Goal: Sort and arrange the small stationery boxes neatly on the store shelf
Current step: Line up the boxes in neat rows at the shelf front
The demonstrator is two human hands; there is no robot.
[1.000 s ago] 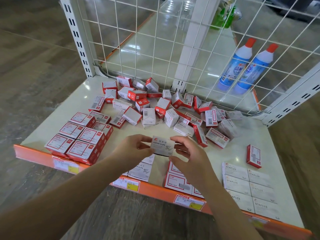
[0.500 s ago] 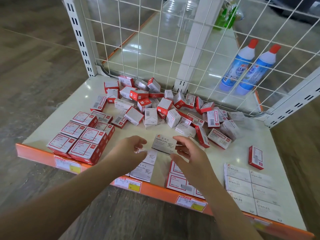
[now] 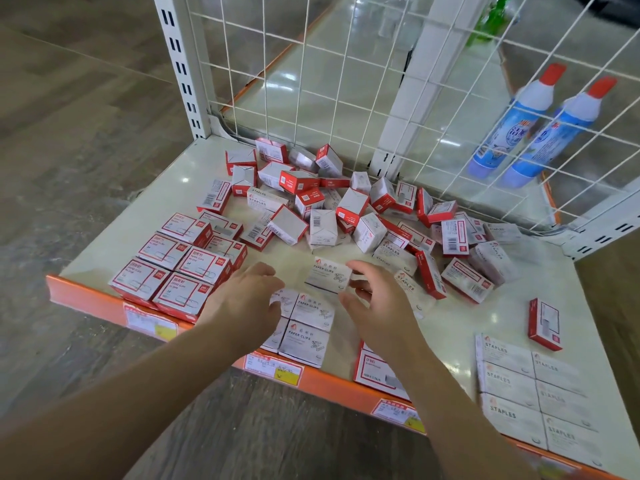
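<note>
A: What has moved since a second ago?

B: Then both hands pinched the grey PAPER CLIPS box (image 3: 328,274) between them. Now it lies on the shelf (image 3: 460,317), and the hands have drawn apart from it.

A: The head view, then. How do the hands stand?

B: The left hand (image 3: 246,299) hovers with fingers loosely spread, holding nothing. The right hand (image 3: 375,303) is likewise relaxed and open, its fingertips just beside the box's right edge; I cannot tell whether they touch it.

A: What sits round them?

B: Below and between the hands, a small block of grey boxes (image 3: 304,332) also reading PAPER CLIPS, at the shelf's front edge. Left of the left hand, a tidy group of red-and-white boxes (image 3: 173,268); their print is too small to read fully. Under the right wrist, red-bordered flat boxes (image 3: 375,374). Right of the right hand, a grid of grey boxes marked STAPLES (image 3: 530,393), and one red box (image 3: 544,323) alone beyond them.

A: And farther off?

B: Beyond both hands, a loose heap of mixed boxes (image 3: 346,213), some showing STAPLES and barcodes. The orange front rail (image 3: 332,381) carries price labels (image 3: 272,368), unreadable. Behind the wire grid (image 3: 346,81) stand two blue bottles (image 3: 540,126) with red caps.
</note>
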